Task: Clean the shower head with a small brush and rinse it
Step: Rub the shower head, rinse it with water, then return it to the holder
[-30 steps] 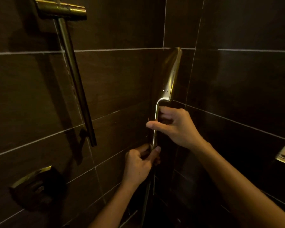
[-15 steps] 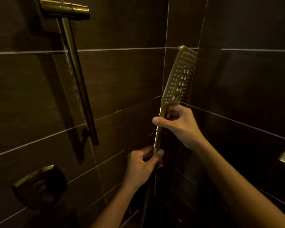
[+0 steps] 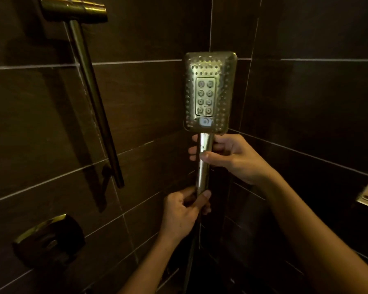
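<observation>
The shower head [image 3: 209, 92] has turned from edge-on to face me, upright in the corner with its nozzles in full view. My right hand [image 3: 232, 158] wraps the handle [image 3: 203, 168] just under it and my left hand [image 3: 183, 215] grips the bottom end. It looks ready for scrubbing, though both hands are occupied.

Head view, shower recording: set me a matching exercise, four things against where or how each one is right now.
Things:
1 shower head
2 left hand
3 right hand
4 wall rail

States:
A grips the lower end of the handle
B mounted on the tiled wall at left
C nozzle face turned toward the camera
D grips the handle just below the nozzle face

Pairs: 1-C, 2-A, 3-D, 4-B.
</observation>
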### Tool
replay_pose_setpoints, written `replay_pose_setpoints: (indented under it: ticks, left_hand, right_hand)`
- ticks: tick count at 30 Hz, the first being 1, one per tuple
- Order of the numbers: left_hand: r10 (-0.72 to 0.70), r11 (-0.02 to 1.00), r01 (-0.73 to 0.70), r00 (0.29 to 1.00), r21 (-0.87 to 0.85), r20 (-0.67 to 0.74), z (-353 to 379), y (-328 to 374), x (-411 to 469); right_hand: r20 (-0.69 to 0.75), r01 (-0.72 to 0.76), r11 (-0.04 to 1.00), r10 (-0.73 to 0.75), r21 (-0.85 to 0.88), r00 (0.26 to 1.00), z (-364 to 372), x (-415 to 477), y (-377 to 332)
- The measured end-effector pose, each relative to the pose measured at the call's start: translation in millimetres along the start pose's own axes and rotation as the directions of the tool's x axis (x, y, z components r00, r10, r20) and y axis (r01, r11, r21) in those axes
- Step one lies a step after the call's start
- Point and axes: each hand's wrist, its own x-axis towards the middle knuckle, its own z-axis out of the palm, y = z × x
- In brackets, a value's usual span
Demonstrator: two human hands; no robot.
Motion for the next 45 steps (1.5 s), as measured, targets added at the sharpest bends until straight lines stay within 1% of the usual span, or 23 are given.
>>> replay_pose_setpoints:
  ticks: [3,6,8,11,13,16,19,21,23,26,27,28,30,32,33,35,37,38,39,40,41,42,45]
  left_hand:
    - [0.024,1.0,-0.024,1.0,0.013,-0.013,1.5,0.0,-0.2]
    - [0.035,0.999,-0.035,0.999,0.011,-0.005,4.9,0.2,-3.3]
    - [0.04,0.999,-0.04,0.999,-0.008,-0.004,5.3,0.1,-4.3]
    - [0.007,0.999,-0.006,1.0,-0.039,0.024,3.4,0.7,-6.5]
    - [-0.013,0.998,0.016,0.999,-0.06,0.038,3.1,2.0,-7.7]
    - [0.021,0.999,-0.02,1.0,-0.027,0.015,2.9,0.7,-7.4]
    - [0.03,0.999,-0.03,1.0,-0.025,0.004,1.1,-0.9,-6.7]
    - [0.023,1.0,-0.022,1.0,-0.022,0.021,0.9,0.1,-7.9]
    - [0.003,1.0,-0.002,0.999,-0.02,0.034,1.3,0.6,-8.7]
    - [-0.035,0.995,0.038,0.999,-0.091,0.034,0.1,0.2,-8.1]
    - [-0.032,0.996,0.034,0.999,-0.086,0.025,-0.4,0.0,-8.0]
    - [-0.022,0.998,0.022,1.0,-0.062,0.011,-0.6,-0.3,-7.9]
    - [0.01,1.0,-0.01,1.0,0.002,-0.024,-0.7,-1.3,-7.3]
    - [0.02,0.999,-0.017,0.997,0.036,-0.075,-0.9,-3.2,-5.9]
    - [0.006,1.0,-0.003,0.995,0.029,-0.099,-1.5,-4.2,-5.0]
    - [-0.021,0.999,0.025,0.993,0.03,-0.115,-5.1,-7.0,-3.8]
    - [-0.022,0.999,0.024,0.998,0.035,-0.061,-8.9,-7.9,-4.4]
    - [-0.031,1.0,0.03,0.999,-0.005,-0.019,-10.0,-7.0,-5.4]
    - [-0.041,0.997,0.043,0.999,-0.062,0.021,-11.5,-6.0,-6.1]
    - [-0.045,0.993,0.05,0.998,-0.105,0.054,-13.7,-5.9,-6.6]
    - [-0.04,0.991,0.05,0.996,-0.126,0.082,-16.1,-5.6,-6.8]
    - [-0.029,0.992,0.042,0.994,-0.117,0.107,-18.1,-5.8,-6.8]
    - [-0.02,0.993,0.039,0.985,-0.113,0.171,-20.2,-4.8,-7.0]
  right_hand:
    - [-0.109,0.043,0.987,-0.06,-0.155,0.992,-0.1,0.1,0.7]
    - [-0.117,0.063,0.969,-0.093,-0.239,0.989,-0.2,-0.1,-0.2]
    - [-0.076,0.039,0.976,-0.057,-0.212,0.996,-0.9,-0.1,-0.7]
    - [0.062,-0.036,0.999,0.038,-0.037,0.997,-5.8,-4.3,-1.4]
    - [0.084,-0.043,0.999,0.042,0.013,0.996,-6.6,-6.4,-2.4]
    - [-0.053,0.033,0.998,-0.036,-0.057,0.998,0.0,-4.7,-2.0]
    - [-0.204,0.071,0.984,-0.104,-0.164,0.973,8.3,-2.5,4.5]
    - [-0.233,0.091,0.967,-0.148,-0.24,0.961,9.7,-2.1,8.2]
    - [-0.163,0.087,0.97,-0.126,-0.229,0.979,9.4,-4.7,6.9]
    - [-0.022,0.013,0.992,-0.015,-0.122,1.0,7.3,-8.4,3.8]
    - [-0.017,0.015,0.992,-0.017,-0.126,1.0,7.0,-8.3,4.7]
    - [-0.041,0.023,0.988,-0.029,-0.152,0.999,8.2,-7.7,5.6]
    - [-0.162,0.006,0.957,-0.055,-0.29,0.985,14.8,-6.0,8.2]
    - [-0.301,-0.039,0.894,-0.109,-0.447,0.947,24.5,-5.7,8.7]
    - [-0.342,-0.033,0.874,-0.154,-0.485,0.927,28.1,-6.2,8.5]
    - [-0.335,0.005,0.857,-0.207,-0.516,0.919,29.9,-7.0,11.1]
    - [-0.237,0.043,0.893,-0.164,-0.447,0.958,24.5,-7.3,13.8]
    - [-0.165,0.049,0.943,-0.109,-0.33,0.98,21.7,-7.7,13.3]
    - [-0.091,0.033,0.987,-0.048,-0.159,0.995,19.1,-7.8,13.2]
    - [-0.02,-0.001,1.0,0.001,0.026,1.0,17.2,-7.6,13.2]
    - [0.039,-0.041,0.982,0.034,0.185,0.999,15.5,-6.6,14.1]
    - [0.075,-0.076,0.952,0.056,0.298,0.996,14.9,-5.2,15.5]
    - [0.089,-0.128,0.874,0.097,0.469,0.991,16.8,0.3,20.7]
